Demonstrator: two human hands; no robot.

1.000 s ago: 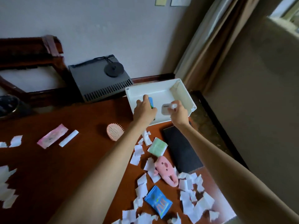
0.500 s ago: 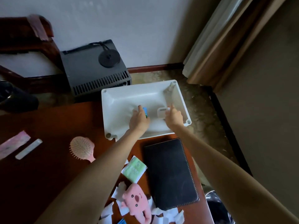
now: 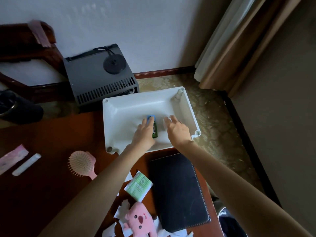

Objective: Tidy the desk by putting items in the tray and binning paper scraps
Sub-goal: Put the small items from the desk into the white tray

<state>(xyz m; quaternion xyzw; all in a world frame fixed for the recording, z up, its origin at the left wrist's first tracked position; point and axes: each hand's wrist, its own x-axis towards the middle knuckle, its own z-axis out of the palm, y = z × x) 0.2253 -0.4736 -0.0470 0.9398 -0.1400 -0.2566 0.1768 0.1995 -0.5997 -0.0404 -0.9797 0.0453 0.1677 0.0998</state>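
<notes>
**A:** What is at nine o'clock on the brown wooden desk (image 3: 51, 134)?

**B:** A flat pink packet (image 3: 12, 156), a white stick (image 3: 26, 164) just beside it, then a round pink hairbrush (image 3: 82, 164).

**A:** And the hands?

**B:** Both reach into the white rectangular plastic tray (image 3: 119, 106) at twelve o'clock. The left hand (image 3: 145, 130) is unclenched. Its straight fingers rest on a slim green and blue pack (image 3: 155, 130) lying on the tray floor. At its three o'clock, the right hand (image 3: 177, 129) is spread loose and grasps nothing. A small white thing under its fingertips is too blurred to name.

**A:** Toward six o'clock?

**B:** Torn white paper scraps (image 3: 119, 212), a pink plush pig (image 3: 139, 221), a green-and-white sachet (image 3: 138, 185) and a black stitched notebook (image 3: 177, 192).
</notes>
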